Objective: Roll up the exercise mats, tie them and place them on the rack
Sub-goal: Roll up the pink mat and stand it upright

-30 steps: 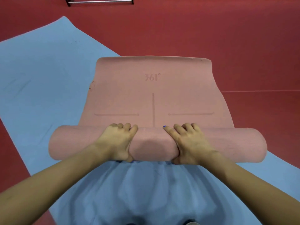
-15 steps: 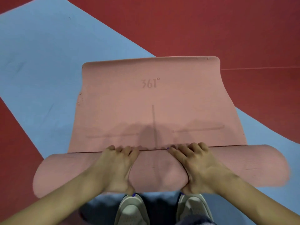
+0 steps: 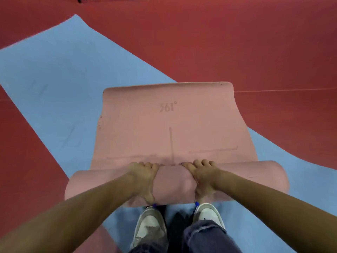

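Shoes [image 3: 151, 227] stand on blue mat [image 3: 54, 73] behind pink roll [image 3: 173, 183].

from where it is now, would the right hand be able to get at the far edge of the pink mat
Probably not without a shift. The right hand grips the rolled part of the pink mat, and a flat unrolled stretch lies between it and the far edge. Nothing blocks the way; the hand would have to let go and lean forward.
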Tool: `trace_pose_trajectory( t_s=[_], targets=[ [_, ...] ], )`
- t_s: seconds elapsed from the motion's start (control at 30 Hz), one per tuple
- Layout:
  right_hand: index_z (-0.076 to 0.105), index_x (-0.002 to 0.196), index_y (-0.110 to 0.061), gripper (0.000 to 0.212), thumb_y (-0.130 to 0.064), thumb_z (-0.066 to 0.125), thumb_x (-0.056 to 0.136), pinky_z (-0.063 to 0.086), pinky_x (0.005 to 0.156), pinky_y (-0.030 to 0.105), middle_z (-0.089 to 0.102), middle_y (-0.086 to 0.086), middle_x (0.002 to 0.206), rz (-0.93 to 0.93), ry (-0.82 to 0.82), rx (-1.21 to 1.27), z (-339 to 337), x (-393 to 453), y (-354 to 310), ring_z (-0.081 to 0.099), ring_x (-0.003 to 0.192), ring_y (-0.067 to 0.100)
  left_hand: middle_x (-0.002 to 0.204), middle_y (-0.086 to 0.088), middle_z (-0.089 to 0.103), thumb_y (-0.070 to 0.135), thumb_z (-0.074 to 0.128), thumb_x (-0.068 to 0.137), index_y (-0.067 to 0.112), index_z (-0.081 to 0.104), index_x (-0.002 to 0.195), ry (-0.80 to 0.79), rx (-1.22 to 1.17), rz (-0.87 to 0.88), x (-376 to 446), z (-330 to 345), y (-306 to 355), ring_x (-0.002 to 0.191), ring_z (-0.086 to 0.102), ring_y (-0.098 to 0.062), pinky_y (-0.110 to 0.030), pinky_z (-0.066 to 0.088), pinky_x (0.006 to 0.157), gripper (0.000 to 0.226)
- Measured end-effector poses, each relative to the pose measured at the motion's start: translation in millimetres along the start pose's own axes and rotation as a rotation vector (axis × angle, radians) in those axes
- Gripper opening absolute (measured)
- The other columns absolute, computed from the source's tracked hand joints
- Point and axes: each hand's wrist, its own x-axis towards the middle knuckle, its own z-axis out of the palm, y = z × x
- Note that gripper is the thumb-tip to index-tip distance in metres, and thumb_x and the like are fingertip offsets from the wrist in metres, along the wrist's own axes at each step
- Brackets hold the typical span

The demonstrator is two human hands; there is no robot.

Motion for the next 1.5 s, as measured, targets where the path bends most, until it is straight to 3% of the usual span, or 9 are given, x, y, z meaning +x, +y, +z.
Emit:
trace_pose_trajectory(
  t_s=[0.17, 0.3, 0.47, 0.67, 0.87, 1.07, 1.3, 1.4, 1.5],
  targets=[
    [-0.007, 0.149, -0.040, 0.116, -0.046, 0.078, 0.071, 0.010, 0.100, 0.078, 0.012, 0.005, 0.156, 0.210, -0.093, 0.000, -11.4, -2.7, -18.7, 0.013, 0.143, 0.032, 0.144, -0.011, 0.040, 0.049, 0.067, 0.083, 0.006, 0.003, 0.150, -0.097, 0.082, -0.108, 0.7, -16.0, 11.2, 0.125, 0.048, -0.036, -0.056, 0.049, 0.086, 0.103],
    [-0.010, 0.145, -0.047, 0.126, -0.041, 0.084, 0.062, 0.002, 0.094, 0.082, 0.011, 0.004, 0.154, 0.254, -0.061, 0.068, -0.6, -4.9, -21.2, 0.008, 0.143, 0.032, 0.133, -0.015, 0.047, 0.066, 0.077, 0.060, 0.004, 0.015, 0.144, -0.032, 0.008, -0.094, -1.4, -2.6, 7.8, 0.115, 0.054, -0.037, -0.052, 0.049, 0.089, 0.122],
    [-0.004, 0.145, -0.049, 0.125, -0.041, 0.085, 0.056, -0.003, 0.096, 0.081, 0.011, 0.003, 0.153, 0.269, -0.023, 0.129, 2.6, -1.1, -17.3, 0.006, 0.144, 0.031, 0.141, -0.014, 0.039, 0.058, 0.085, 0.056, 0.008, 0.012, 0.147, -0.075, -0.090, -0.150, -0.4, -2.1, 10.2, 0.126, 0.045, -0.039, -0.057, 0.045, 0.095, 0.128],
    [0.001, 0.146, -0.049, 0.124, -0.041, 0.087, 0.058, -0.004, 0.100, 0.078, 0.008, 0.002, 0.156, 0.244, -0.095, 0.203, -12.2, 6.3, -8.8, 0.002, 0.145, 0.032, 0.149, -0.007, 0.035, 0.035, 0.073, 0.082, 0.020, 0.017, 0.149, -0.153, -0.142, -0.166, 19.8, -10.3, 0.3, 0.132, 0.041, -0.038, -0.059, 0.042, 0.097, 0.089],
    [-0.001, 0.147, -0.049, 0.125, -0.043, 0.087, 0.057, -0.006, 0.102, 0.075, 0.012, -0.001, 0.154, 0.207, -0.101, 0.179, -14.9, 6.1, -5.6, 0.004, 0.144, 0.029, 0.151, -0.003, 0.030, 0.034, 0.081, 0.073, 0.032, 0.009, 0.151, -0.183, -0.225, -0.165, 23.3, -7.1, -0.8, 0.134, 0.038, -0.036, -0.062, 0.040, 0.098, 0.106],
    [0.005, 0.146, -0.050, 0.121, -0.040, 0.087, 0.057, -0.003, 0.105, 0.072, 0.015, 0.000, 0.154, 0.197, -0.130, 0.232, -26.9, 0.0, -4.7, 0.007, 0.144, 0.030, 0.159, 0.003, -0.020, 0.051, 0.080, 0.066, 0.047, -0.009, 0.148, 0.015, -0.427, -0.198, -13.6, 10.2, -0.4, 0.147, 0.000, -0.035, -0.051, 0.013, 0.115, 0.121],
    [0.010, 0.148, -0.046, 0.113, -0.038, 0.084, 0.063, 0.012, 0.112, 0.063, 0.015, 0.005, 0.157, 0.129, -0.193, 0.276, -44.3, 9.6, 5.3, 0.014, 0.144, 0.032, 0.158, -0.010, -0.021, 0.057, 0.037, 0.096, 0.030, -0.017, 0.150, 0.068, -0.494, -0.216, -41.5, 21.7, 15.8, 0.145, -0.018, -0.035, -0.053, -0.001, 0.118, 0.081],
    [0.013, 0.149, -0.040, 0.116, -0.037, 0.086, 0.060, 0.027, 0.112, 0.042, 0.023, 0.010, 0.153, 0.060, -0.200, 0.306, -53.0, 19.9, 13.0, 0.026, 0.139, 0.031, 0.152, -0.013, -0.034, 0.069, 0.039, 0.089, 0.030, -0.022, 0.148, 0.028, -0.634, -0.218, -40.9, 24.2, 22.3, 0.141, -0.029, -0.034, -0.049, -0.009, 0.116, 0.093],
    [0.010, 0.150, -0.040, 0.119, -0.040, 0.086, 0.058, 0.014, 0.113, 0.055, 0.021, 0.006, 0.151, 0.091, -0.042, 0.308, -47.3, 14.5, 15.0, 0.020, 0.140, 0.030, 0.147, -0.013, -0.042, 0.070, 0.055, 0.079, 0.028, -0.029, 0.144, 0.116, -0.638, -0.229, -32.2, 32.8, 28.3, 0.137, -0.035, -0.035, -0.050, -0.014, 0.114, 0.114]
  ],
)
